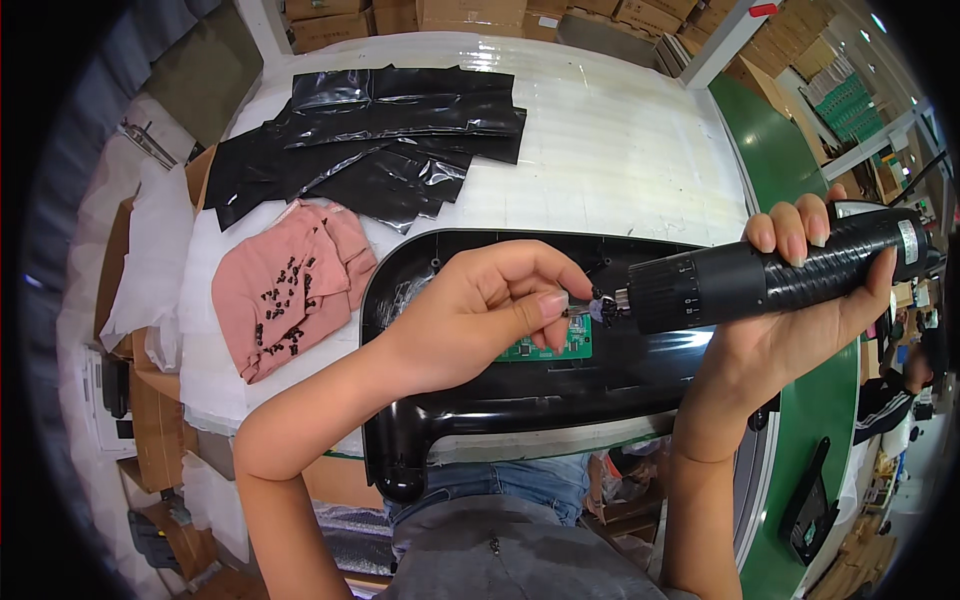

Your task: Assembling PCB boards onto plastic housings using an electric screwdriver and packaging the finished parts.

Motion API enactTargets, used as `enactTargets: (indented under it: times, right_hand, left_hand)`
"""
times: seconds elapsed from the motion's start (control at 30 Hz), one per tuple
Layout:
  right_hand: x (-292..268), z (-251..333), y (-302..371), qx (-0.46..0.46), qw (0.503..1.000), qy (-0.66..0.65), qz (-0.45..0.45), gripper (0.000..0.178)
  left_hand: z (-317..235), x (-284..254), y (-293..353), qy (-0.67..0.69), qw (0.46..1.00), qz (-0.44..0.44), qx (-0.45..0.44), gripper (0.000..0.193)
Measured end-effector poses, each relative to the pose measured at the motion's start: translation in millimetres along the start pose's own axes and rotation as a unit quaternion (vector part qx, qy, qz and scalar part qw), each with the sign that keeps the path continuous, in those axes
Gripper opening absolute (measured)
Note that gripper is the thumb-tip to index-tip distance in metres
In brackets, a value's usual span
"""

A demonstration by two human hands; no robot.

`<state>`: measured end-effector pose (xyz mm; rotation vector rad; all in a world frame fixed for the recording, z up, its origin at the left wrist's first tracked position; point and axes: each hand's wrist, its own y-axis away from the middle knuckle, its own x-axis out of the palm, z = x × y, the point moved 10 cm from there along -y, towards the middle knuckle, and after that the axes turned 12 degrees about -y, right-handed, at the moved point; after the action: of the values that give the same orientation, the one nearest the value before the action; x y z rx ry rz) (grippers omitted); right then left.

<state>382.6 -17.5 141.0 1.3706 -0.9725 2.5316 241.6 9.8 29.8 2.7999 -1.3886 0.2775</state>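
Note:
My right hand (765, 350) is wrapped around a black electric screwdriver (715, 285), held almost level with its bit pointing left. At the bit's tip, the thumb and forefinger of my left hand (480, 305) are pinched together. Whatever lies between those fingertips is too small to make out. Dark bits and a pale wrapping (603, 308) surround the screwdriver's nose. Below both hands lies a large black plastic housing (540, 405), its hollow side up. Inside it a green circuit board (578, 346) shows partly, the left hand covering the rest.
On the white-covered table (620, 130), a folded pink cloth (240, 300) carries many small black screws (283, 290). Black plastic sheets (400, 105) lie behind it. Along the right runs a green surface (785, 190) with a black tray-like part (808, 505). Cardboard boxes (470, 14) stand beyond.

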Motion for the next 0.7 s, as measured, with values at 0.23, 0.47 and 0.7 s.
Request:
enactTargets:
  times: [0.23,0.47,0.7]
  right_hand:
    - [-3,-2,0,-0.002,1.0,0.0,-0.013,0.042]
    - [0,-20,11,0.02,0.999,0.043,-0.02,0.044]
    - [3,-1,4,-0.004,1.0,0.002,-0.005,0.043]
  left_hand:
    - [3,0,0,0.063,0.998,-0.002,-0.002,0.017]
    - [6,7,4,0.033,0.996,-0.029,-0.08,0.019]
    - [7,-5,2,0.059,0.992,-0.068,-0.09,0.018]
